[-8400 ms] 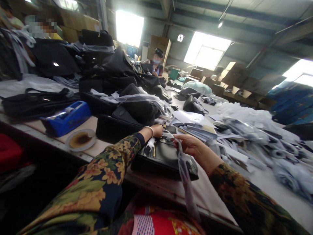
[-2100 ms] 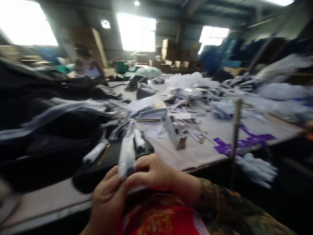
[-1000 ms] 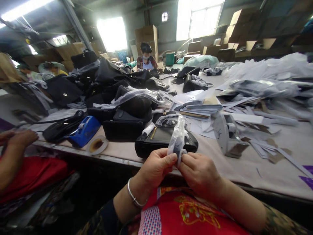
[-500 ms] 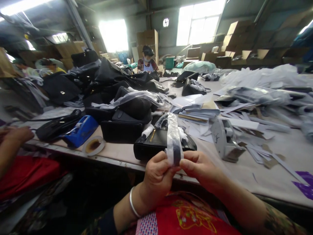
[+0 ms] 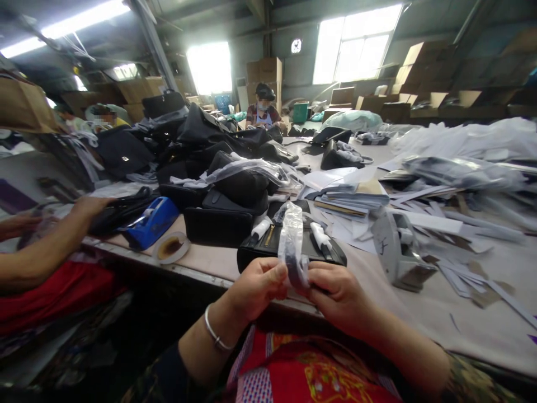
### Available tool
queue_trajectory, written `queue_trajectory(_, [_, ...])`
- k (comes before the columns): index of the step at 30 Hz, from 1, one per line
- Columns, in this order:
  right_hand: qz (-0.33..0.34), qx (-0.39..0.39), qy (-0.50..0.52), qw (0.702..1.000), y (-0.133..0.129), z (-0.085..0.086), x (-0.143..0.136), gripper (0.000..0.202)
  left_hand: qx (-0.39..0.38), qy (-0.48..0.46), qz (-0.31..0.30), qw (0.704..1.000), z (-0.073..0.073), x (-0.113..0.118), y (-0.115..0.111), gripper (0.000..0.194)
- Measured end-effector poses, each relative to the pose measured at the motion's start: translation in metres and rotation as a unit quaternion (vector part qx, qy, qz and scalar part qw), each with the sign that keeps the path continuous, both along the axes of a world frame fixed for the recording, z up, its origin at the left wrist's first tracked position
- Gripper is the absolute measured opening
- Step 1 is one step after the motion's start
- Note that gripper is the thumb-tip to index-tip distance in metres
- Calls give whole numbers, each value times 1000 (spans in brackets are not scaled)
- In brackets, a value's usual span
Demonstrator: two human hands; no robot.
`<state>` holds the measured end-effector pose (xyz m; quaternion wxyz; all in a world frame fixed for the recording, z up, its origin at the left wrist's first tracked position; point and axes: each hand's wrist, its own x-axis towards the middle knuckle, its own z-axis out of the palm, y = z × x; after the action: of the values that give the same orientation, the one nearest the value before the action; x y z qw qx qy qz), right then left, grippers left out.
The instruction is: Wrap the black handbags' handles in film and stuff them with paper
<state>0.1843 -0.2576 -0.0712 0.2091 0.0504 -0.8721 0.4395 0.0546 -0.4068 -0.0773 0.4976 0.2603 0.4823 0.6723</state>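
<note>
A dark strap in whitish, see-through plastic (image 5: pixel 291 232) stands up in a loop between my hands. My left hand (image 5: pixel 260 286) pinches its lower left side between thumb and fingers. On the right side, my right hand (image 5: pixel 342 292) grips the lower end, its fingers curled around the plastic. The strap's lowest part is partly hidden by my fingers. Just beyond my hands a black handbag (image 5: pixel 250 256) lies on the table, with a gold zipper (image 5: pixel 269 235) and white-wrapped handle parts (image 5: pixel 321 236). Whether the strap joins this bag, I cannot tell.
A blue tape dispenser (image 5: pixel 155 223) and a tape roll (image 5: pixel 171 248) sit at left, near a co-worker's arm (image 5: pixel 54 249). Black bags (image 5: pixel 218 226) are piled behind. At right stand a grey dispenser (image 5: pixel 400 252), paper strips (image 5: pixel 455 274) and plastic wrapping (image 5: pixel 461 168).
The view has shifted left, so things appear further right. My left hand has moved slightly away from my right, and the strap's loop has turned. The co-worker's arm reaches further over the table.
</note>
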Motion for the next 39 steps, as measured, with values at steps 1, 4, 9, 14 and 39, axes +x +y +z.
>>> queue_trajectory(1, [5, 73, 34, 997, 2, -4, -1, 27, -17, -45, 1, 999, 1, -2, 4, 51])
queue_trajectory(4, [-30, 245, 96, 964, 9, -13, -4, 28, -37, -121, 4, 992, 2, -4, 16, 48])
queue_trajectory(9, [-11, 82, -12, 997, 20, -2, -3, 22, -10, -17, 62, 998, 3, 4, 19, 37])
queue_trajectory(14, [11, -428, -221, 876, 21, 7, -12, 46, 29, 341, 120, 932, -4, 19, 13, 24])
queue_trajectory(39, [-21, -437, -325, 838, 24, 19, -54, 61, -82, 458, 207, 861, 5, 0, 22, 35])
